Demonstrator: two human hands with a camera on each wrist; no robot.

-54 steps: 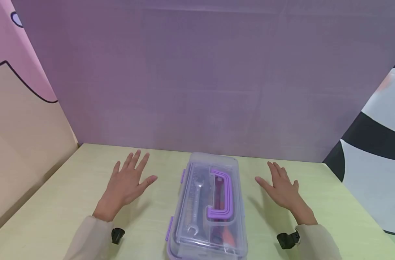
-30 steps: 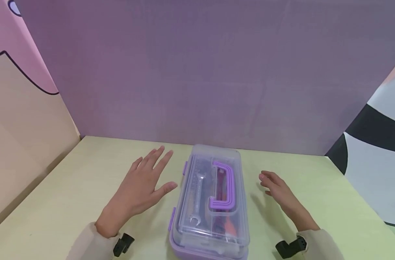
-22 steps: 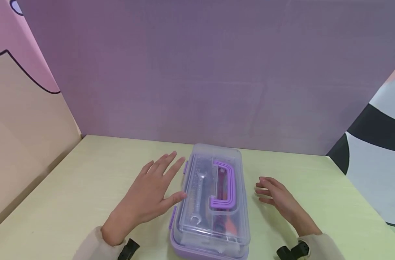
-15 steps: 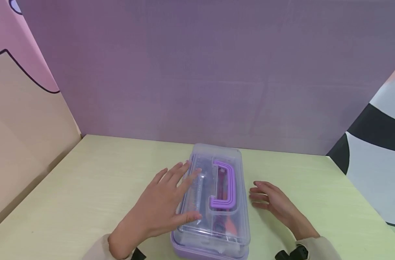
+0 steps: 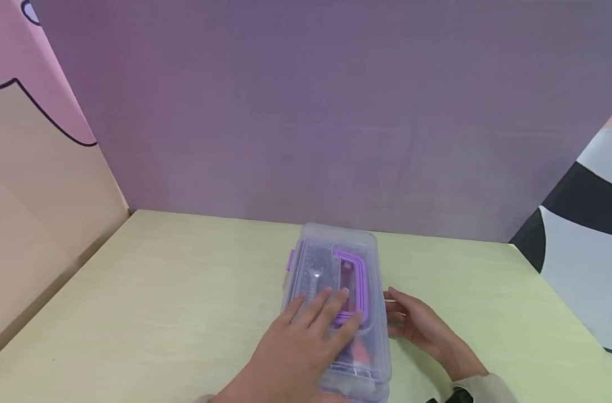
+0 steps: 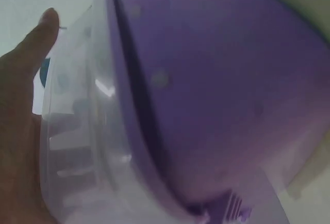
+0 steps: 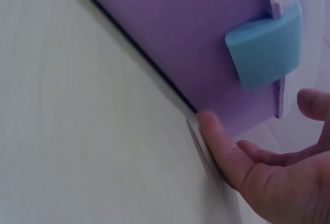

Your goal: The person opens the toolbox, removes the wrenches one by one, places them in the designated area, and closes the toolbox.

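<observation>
A toolbox point(image 5: 336, 234) with a clear lid and purple base stands on the table. A purple handle point(image 5: 361, 280) is on its closed lid. Through the lid, part of a wrench point(image 5: 314, 278) and something orange-red point(image 5: 360, 354) show. My left hand point(image 5: 296, 350) lies over the lid's near left part, fingers spread and nearly straight, covering that part of the box. In the left wrist view, its thumb point(image 6: 33, 46) is beside the clear lid. My right hand point(image 5: 419, 324) is at the box's right side, fingers loosely bent; in the right wrist view, a fingertip point(image 7: 209, 121) is right at the base's lower edge.
A light blue latch point(image 7: 265, 48) sits on the box's side, near the right hand. Purple clips point(image 5: 291, 260) line the opposite side. The pale table point(image 5: 195, 280) ends at a purple backdrop point(image 5: 311, 123), with cartoon panels at both sides.
My left hand has moved right and nearer me, from beside the box to over its lid. The right hand has moved left to the box's side. The box stays in place.
</observation>
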